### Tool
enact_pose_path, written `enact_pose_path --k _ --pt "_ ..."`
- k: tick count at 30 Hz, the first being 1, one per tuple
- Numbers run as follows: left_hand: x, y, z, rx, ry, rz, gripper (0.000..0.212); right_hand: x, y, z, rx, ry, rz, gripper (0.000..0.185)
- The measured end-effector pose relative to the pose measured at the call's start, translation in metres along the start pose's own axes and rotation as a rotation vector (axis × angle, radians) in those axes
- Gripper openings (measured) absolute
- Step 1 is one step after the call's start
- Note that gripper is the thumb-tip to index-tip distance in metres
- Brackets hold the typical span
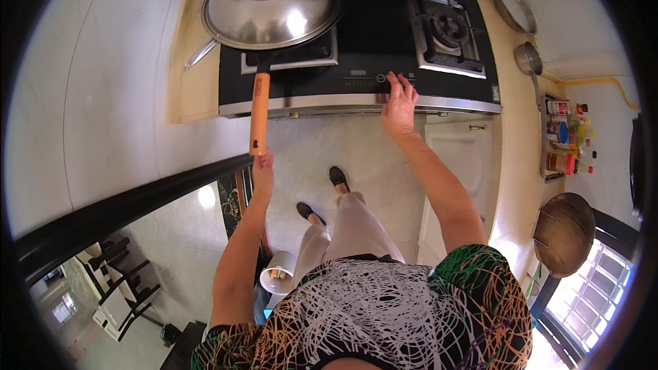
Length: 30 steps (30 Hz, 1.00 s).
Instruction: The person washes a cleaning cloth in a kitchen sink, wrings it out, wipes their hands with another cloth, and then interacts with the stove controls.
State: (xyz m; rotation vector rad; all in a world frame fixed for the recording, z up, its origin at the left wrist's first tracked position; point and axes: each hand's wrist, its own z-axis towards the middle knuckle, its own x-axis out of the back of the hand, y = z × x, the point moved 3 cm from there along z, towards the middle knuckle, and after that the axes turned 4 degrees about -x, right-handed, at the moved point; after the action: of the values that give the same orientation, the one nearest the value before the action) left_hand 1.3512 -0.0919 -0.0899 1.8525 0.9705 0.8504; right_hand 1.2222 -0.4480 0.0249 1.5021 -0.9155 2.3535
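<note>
A wok with an orange wooden handle sits on the left burner of a black gas hob, under a domed steel lid. My left hand is at the lower end of that handle; the handle hides part of it, so whether it grips cannot be told. Over the hob's front control panel, my right hand has its fingertips beside a round control. What lies under those fingertips is hidden. At the right stands a bare gas burner.
Right of the hob, the counter holds a round steel pan, a small saucepan, a tray of seasoning bottles and a large brown lid or pan. A waste bin stands on the floor near my legs.
</note>
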Motion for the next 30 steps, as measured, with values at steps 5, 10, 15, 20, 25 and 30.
enact_pose_path --k 5,10,15,20,25,30 --pt "-0.058 0.001 0.029 0.398 -0.038 -0.232 0.062 0.003 0.0 -0.051 0.065 -0.057 0.061 0.052" --pt "-0.097 -0.006 0.064 0.636 -0.135 -0.651 0.078 -0.007 0.004 -0.128 0.032 -0.358 0.103 0.048" --pt "-0.099 -0.028 0.099 0.591 -0.134 -0.763 0.072 -0.027 0.034 -0.191 -0.265 -0.466 0.124 0.045" --pt "-0.109 -0.044 0.109 0.669 0.016 -0.807 0.054 -0.035 0.079 -0.211 -0.527 -0.465 0.114 0.04" --pt "-0.107 -0.051 0.109 0.705 0.026 -0.918 0.056 -0.038 0.119 -0.191 -0.597 -0.319 0.119 0.033" --pt "-0.109 -0.043 0.099 0.521 -0.169 -0.868 0.062 -0.031 0.148 -0.165 -0.69 -0.26 0.16 0.023"
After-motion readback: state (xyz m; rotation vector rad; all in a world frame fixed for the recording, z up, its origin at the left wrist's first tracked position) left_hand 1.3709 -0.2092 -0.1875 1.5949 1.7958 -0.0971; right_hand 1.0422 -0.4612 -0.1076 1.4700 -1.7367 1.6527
